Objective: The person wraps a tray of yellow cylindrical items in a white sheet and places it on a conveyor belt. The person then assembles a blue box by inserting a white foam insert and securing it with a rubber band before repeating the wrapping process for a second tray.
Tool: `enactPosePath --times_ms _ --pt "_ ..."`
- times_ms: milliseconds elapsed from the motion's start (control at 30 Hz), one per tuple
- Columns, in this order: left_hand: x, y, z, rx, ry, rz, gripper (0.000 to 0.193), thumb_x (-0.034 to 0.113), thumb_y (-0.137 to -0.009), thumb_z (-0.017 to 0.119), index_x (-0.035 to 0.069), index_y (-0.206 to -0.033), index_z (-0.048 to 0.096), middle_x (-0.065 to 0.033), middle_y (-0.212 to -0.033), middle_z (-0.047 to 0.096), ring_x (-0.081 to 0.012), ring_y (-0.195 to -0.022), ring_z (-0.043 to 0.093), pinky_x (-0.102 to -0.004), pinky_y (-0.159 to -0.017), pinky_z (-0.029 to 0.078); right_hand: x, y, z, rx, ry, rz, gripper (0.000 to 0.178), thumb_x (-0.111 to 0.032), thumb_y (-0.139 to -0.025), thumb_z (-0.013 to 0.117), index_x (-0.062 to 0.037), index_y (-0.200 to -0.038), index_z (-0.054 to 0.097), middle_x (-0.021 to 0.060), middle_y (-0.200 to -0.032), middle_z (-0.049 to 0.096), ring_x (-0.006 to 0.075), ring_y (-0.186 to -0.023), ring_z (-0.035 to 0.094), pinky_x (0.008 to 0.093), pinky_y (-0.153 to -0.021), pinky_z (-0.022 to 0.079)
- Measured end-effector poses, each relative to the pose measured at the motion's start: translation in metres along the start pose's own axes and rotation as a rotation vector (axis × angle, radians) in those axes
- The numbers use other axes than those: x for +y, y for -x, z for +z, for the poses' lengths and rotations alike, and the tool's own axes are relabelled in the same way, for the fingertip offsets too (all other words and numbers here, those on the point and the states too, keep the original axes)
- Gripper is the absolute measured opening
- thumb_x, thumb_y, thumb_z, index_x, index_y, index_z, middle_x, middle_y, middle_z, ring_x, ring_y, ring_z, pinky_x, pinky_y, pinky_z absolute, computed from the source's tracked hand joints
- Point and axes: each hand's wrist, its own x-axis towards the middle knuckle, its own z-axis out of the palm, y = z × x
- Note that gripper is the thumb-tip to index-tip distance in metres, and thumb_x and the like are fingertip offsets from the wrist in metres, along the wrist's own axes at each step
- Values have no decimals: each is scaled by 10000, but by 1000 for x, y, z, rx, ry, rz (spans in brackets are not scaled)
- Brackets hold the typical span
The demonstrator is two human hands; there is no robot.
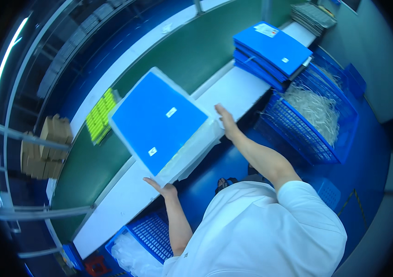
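Long green-and-white bench (81, 180): one, above blue floor (205, 179).
White-edged, blue-topped rectangular bundle (159, 121): one, over bench.
Left hand (164, 187), right hand (226, 123): thumbs splayed, holding bundle's near corners.
Blue lattice baskets (294, 131): at least two.

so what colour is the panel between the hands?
The panel is blue with two white labels; head view shows it best.

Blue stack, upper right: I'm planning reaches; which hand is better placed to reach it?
Probably the right hand: it's nearer the blue stack, while the left hand is by the lower corner of the blue panel.
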Motion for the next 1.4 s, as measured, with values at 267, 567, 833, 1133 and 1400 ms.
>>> enactPosePath --times_ms 267,567,833,1133,1400 --pt "-90 -14 -62 -136 -301 -498 723 570 -1010 386 80 -1535 302 -126 -1522 414 -326 -1411 379 -468 -1172 294 51 26 -13 -220 212 355 866 -714 -949 417 -64 -1521 402 153 -1572 373 293 -1460 294 417 -1191 215" --pt "-88 13 -79 37 -400 -391 701 541 -1006 423 70 -1516 326 -141 -1529 410 -311 -1410 391 -483 -1143 340 38 55 -82 -216 439 225 704 -584 -973 477 1 -1354 565 207 -1406 544 328 -1323 491 410 -1114 363" --pt "-130 174 -101 157 -863 -699 779 575 -1006 463 -1 -1514 332 -242 -1477 460 -381 -1317 508 -475 -1043 460 -35 40 -346 145 207 -15 255 -211 -932 648 -13 -1075 721 91 -968 747 181 -927 703 297 -823 538" --pt "-198 282 136 -390 -1590 -776 491 338 -976 653 32 -1350 570 -158 -1203 675 -235 -1008 685 -385 -850 556 -47 -64 -589 514 1013 44 307 -243 -882 617 -90 -1130 712 154 -1139 679 340 -1096 630 435 -910 511" --pt "-238 261 274 -346 -1344 -632 515 295 -992 633 -54 -1356 529 -184 -1239 636 -257 -1094 654 -356 -985 500 15 -168 -510 107 1413 -243 300 -203 -867 610 -46 -1107 698 135 -1166 691 325 -1135 625 455 -1079 386"
